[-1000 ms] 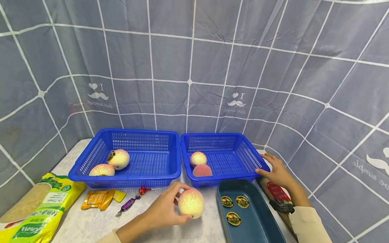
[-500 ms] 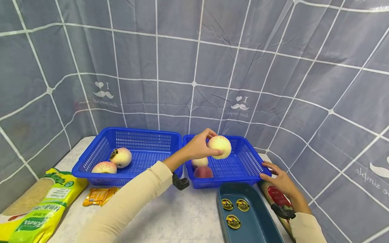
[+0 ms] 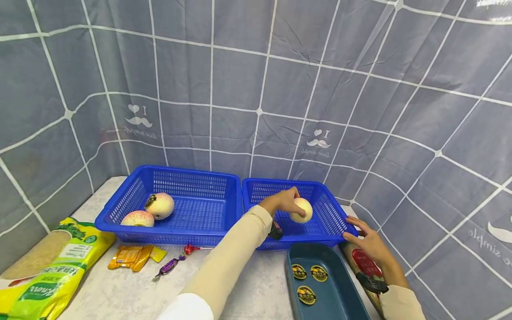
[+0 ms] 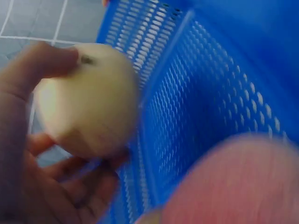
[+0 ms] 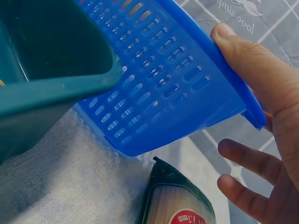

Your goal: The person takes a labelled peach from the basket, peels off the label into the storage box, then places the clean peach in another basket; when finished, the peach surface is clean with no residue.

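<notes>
Nearest me on the bench (image 3: 256, 276): a teal tray (image 3: 336, 284) w/ round stickers (image 3: 306, 294). Past it, my R hand (image 3: 371, 244) pinches the R basket (image 3: 326, 209) by its rim, thumb on top, two fingers spread free below. Further in, my L hand (image 3: 286, 201) has fingers curled round a pale peach (image 3: 302, 211), inside that basket; can't tell if it touches bottom. Blurry pink fruit (image 4: 233, 186) in there too. Prob. the placing step; next move calls for gentle lowering, then loosening. Curtain (image 3: 236, 80) at back.
</notes>
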Motion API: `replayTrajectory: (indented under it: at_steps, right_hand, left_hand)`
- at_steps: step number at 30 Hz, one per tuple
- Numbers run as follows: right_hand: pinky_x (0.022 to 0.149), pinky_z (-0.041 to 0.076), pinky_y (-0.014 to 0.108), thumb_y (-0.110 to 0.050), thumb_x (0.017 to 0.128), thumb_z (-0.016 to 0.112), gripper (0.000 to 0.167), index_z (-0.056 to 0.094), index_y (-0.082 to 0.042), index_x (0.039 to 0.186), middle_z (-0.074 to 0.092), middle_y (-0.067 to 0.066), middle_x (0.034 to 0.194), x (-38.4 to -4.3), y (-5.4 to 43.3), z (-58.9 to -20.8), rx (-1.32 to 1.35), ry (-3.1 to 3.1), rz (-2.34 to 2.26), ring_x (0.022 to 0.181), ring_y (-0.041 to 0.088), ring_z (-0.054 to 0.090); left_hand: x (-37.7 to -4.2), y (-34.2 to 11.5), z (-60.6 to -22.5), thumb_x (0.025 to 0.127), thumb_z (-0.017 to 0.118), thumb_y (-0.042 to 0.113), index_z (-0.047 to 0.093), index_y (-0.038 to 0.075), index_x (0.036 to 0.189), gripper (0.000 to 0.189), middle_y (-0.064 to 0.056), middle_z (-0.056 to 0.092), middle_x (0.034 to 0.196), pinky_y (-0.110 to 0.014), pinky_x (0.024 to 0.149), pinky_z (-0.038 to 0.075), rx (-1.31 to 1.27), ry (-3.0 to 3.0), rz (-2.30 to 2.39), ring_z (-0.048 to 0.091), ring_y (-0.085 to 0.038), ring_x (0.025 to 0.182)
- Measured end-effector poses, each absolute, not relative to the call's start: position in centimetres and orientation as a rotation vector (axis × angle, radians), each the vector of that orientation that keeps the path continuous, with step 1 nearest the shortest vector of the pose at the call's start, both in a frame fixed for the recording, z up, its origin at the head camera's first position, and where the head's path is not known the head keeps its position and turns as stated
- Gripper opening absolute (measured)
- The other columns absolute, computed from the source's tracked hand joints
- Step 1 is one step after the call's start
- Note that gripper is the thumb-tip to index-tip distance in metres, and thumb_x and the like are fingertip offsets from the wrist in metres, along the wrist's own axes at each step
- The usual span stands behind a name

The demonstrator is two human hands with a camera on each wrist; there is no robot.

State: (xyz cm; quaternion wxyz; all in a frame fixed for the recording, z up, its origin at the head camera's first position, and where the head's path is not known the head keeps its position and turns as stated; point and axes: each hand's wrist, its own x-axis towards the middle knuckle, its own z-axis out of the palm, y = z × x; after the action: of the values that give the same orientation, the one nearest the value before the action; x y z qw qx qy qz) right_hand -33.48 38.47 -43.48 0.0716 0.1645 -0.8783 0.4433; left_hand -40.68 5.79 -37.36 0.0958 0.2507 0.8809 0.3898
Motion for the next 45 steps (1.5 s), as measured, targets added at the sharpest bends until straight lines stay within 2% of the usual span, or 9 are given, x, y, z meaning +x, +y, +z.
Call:
replayTrajectory:
  at_steps: [8, 11, 18, 23, 29, 32, 37, 41, 45]
  right_hand:
    - [0.071, 0.061, 0.042, -0.013, 0.098, 0.069, 0.054, 0.048, 0.005, 0.145, 0.038, 0.025, 0.152, -33.6, 38.9, -43.5, 0.494, -2.632, 1.309, 0.103, 0.037, 0.055]
    - [0.071, 0.061, 0.042, -0.012, 0.097, 0.070, 0.055, 0.048, 0.006, 0.144, 0.038, 0.026, 0.152, -33.8, 39.1, -43.4, 0.498, -2.636, 1.314, 0.100, 0.034, 0.056]
    - [0.071, 0.060, 0.041, -0.011, 0.096, 0.070, 0.053, 0.050, 0.006, 0.143, 0.036, 0.027, 0.153, -34.1, 39.0, -43.4, 0.502, -2.665, 1.309, 0.095, 0.028, 0.056]
    - [0.070, 0.060, 0.039, -0.009, 0.097, 0.069, 0.053, 0.048, 0.008, 0.143, 0.036, 0.028, 0.153, -34.2, 39.0, -43.3, 0.502, -2.671, 1.284, 0.095, 0.028, 0.055]
    - [0.070, 0.059, 0.035, -0.010, 0.097, 0.069, 0.053, 0.049, 0.008, 0.142, 0.039, 0.028, 0.151, -34.1, 38.9, -43.2, 0.510, -2.665, 1.252, 0.098, 0.027, 0.053]
    - [0.068, 0.060, 0.038, -0.010, 0.097, 0.069, 0.052, 0.049, 0.008, 0.142, 0.038, 0.028, 0.151, -33.8, 39.0, -43.0, 0.515, -2.655, 1.265, 0.093, 0.023, 0.055]
    - [0.069, 0.060, 0.037, -0.013, 0.099, 0.067, 0.053, 0.047, 0.006, 0.144, 0.035, 0.028, 0.152, -33.2, 39.3, -42.7, 0.487, -2.673, 1.277, 0.094, 0.018, 0.055]
    - [0.073, 0.059, 0.041, -0.015, 0.100, 0.065, 0.056, 0.043, 0.007, 0.146, 0.036, 0.031, 0.151, -33.0, 39.4, -41.9, 0.502, -2.752, 1.228, 0.105, 0.033, 0.057]
    - [0.087, 0.052, 0.060, -0.021, 0.101, 0.065, 0.061, 0.039, 0.008, 0.148, 0.040, 0.036, 0.146, -33.7, 38.4, -39.8, 0.529, -2.839, 1.057, 0.118, 0.055, 0.051]
  left_hand:
    - [-39.6, 5.9, -37.8, 0.078, 0.085, 0.020, 0.050, 0.014, 0.107, 0.046, -0.003, 0.056, 0.101, -0.040, 0.060, 0.060, 0.583, 2.442, 1.049, 0.059, -0.018, 0.088]
    - [-39.5, 5.6, -37.9, 0.079, 0.085, 0.014, 0.051, 0.012, 0.107, 0.045, -0.006, 0.057, 0.100, -0.039, 0.065, 0.060, 0.572, 2.416, 1.048, 0.060, -0.019, 0.084]
    - [-40.1, 4.9, -38.3, 0.077, 0.086, 0.006, 0.052, 0.013, 0.130, 0.063, -0.004, 0.058, 0.103, -0.031, 0.067, 0.056, 0.642, 2.460, 0.825, 0.056, -0.018, 0.090]
    - [-40.4, 4.4, -38.0, 0.077, 0.086, 0.006, 0.054, 0.014, 0.130, 0.062, -0.003, 0.061, 0.106, -0.030, 0.074, 0.056, 0.706, 2.479, 0.756, 0.060, -0.017, 0.091]
    - [-40.5, 1.9, -36.5, 0.086, 0.083, 0.023, 0.054, 0.016, 0.136, 0.058, -0.009, 0.059, 0.134, -0.035, 0.099, 0.047, 0.929, 2.574, 0.736, 0.057, -0.025, 0.121]
    - [-39.5, -0.5, -35.2, 0.090, 0.079, 0.020, 0.054, 0.012, 0.137, 0.053, -0.013, 0.058, 0.138, -0.038, 0.102, 0.046, 1.026, 2.629, 0.808, 0.055, -0.031, 0.126]
    - [-35.9, -6.8, -32.9, 0.091, 0.077, 0.014, 0.055, 0.007, 0.137, 0.052, -0.011, 0.060, 0.135, -0.039, 0.102, 0.048, 1.170, 2.731, 0.916, 0.058, -0.031, 0.125]
    - [-31.6, -14.5, -32.4, 0.089, 0.080, 0.020, 0.056, 0.007, 0.138, 0.057, -0.008, 0.060, 0.137, -0.044, 0.104, 0.046, 1.170, 2.830, 1.000, 0.056, -0.028, 0.126]
    - [-26.8, -24.5, -33.9, 0.083, 0.085, 0.028, 0.058, 0.010, 0.137, 0.062, -0.010, 0.058, 0.138, -0.058, 0.099, 0.046, 0.983, 3.051, 1.080, 0.054, -0.034, 0.126]
